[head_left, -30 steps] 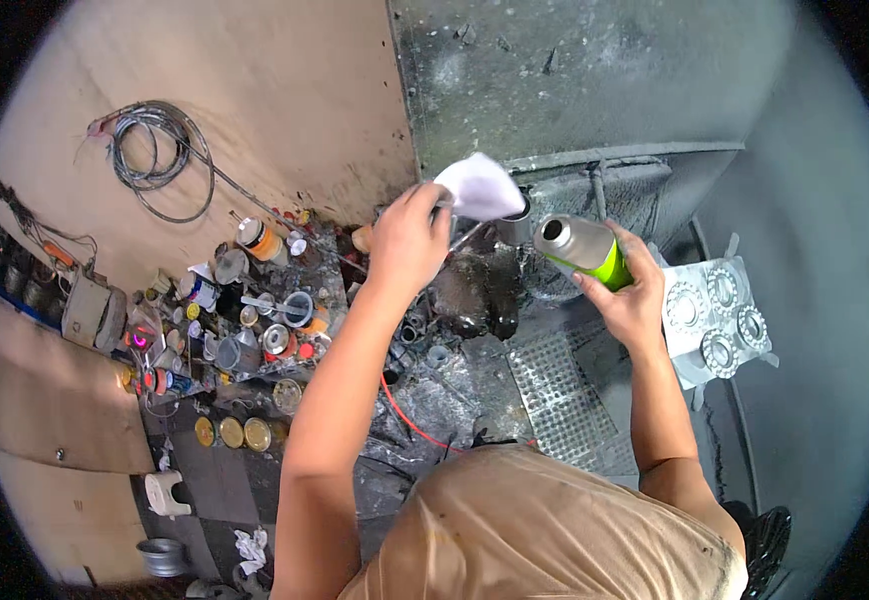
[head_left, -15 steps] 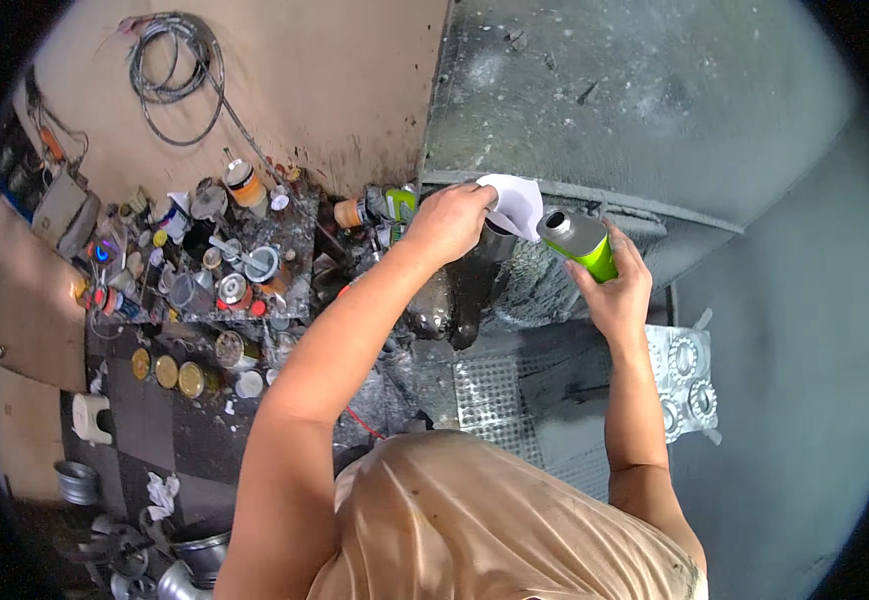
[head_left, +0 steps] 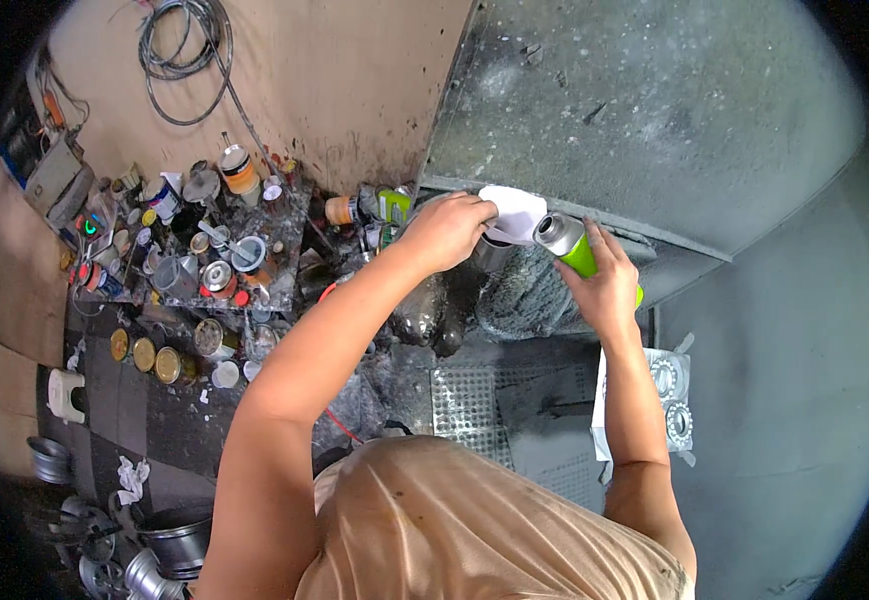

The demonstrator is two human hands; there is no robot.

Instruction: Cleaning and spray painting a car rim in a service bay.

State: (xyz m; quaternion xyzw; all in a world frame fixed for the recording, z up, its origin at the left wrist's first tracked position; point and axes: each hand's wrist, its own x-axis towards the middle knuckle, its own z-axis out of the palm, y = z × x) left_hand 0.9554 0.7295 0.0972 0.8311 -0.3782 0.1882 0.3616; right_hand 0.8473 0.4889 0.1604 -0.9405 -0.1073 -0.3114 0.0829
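Observation:
My left hand pinches the rim of a white paper cone that looks like a paint strainer. Below the cone stands a dark cylindrical container, partly covered by the paper; whether the tip sits inside it I cannot tell. Wrapped around a green and silver metal can, my right hand keeps it tilted to the left. The can's uncapped neck comes close to the cone's right edge. No liquid stream can be made out.
At left, a cluttered bench carries paint tins and cups. Another green can stands beyond my left hand. A coiled hose hangs on the wall. A white sheet with silver rings lies at right; wheels lie at lower left.
The can has tipped further, its neck now closer to the paper cone. My left hand keeps its hold on the cone. The whole view has shifted slightly.

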